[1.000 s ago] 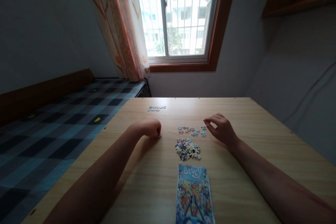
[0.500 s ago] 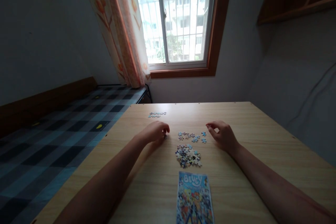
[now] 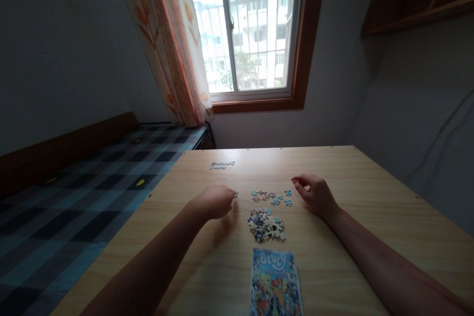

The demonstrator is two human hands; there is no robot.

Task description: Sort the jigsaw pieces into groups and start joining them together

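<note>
Left hand: the left hand (image 3: pixel 217 201) is palm down, its fingertips at a small puzzle piece (image 3: pixel 236 195) left of the loose ones; whether it pinches the piece or only touches it, I cannot tell.
Right hand: the right hand (image 3: pixel 314 193) is just right of the loose pieces, thumb and forefinger curved into a narrow ring; whether anything is between the tips, I cannot tell.
Loose pieces: a small spread of knobbed pieces (image 3: pixel 262 195), pale and blue, lies between the hands, with two blue pieces (image 3: pixel 288 197) at its right end.
Pile: a heaped mound of mixed pieces (image 3: pixel 265 225), cream, blue and dark, sits nearer the viewer, between the spread and the sheet.
Joined strip: two short rows of pieces (image 3: pixel 221 165) lie near the far left of the table, beyond the left hand.
Picture sheet: a glossy, crowded colour sheet (image 3: pixel 276 284) headed "Bluey" lies flat at the near edge of view.
Table: pale, smooth, wood-grained top (image 3: pixel 326 276); the left forearm hides part of its left side.
Left side: a bed (image 3: pixel 74 217) with checked cloth and a dark wooden board (image 3: pixel 66 140).
Ahead: a barred window (image 3: pixel 259 34) framed in reddish wood, beside a thin, tulip-patterned curtain (image 3: pixel 174 49).
Upper right: a boxy wooden shelf (image 3: pixel 418 22) on the wall.
</note>
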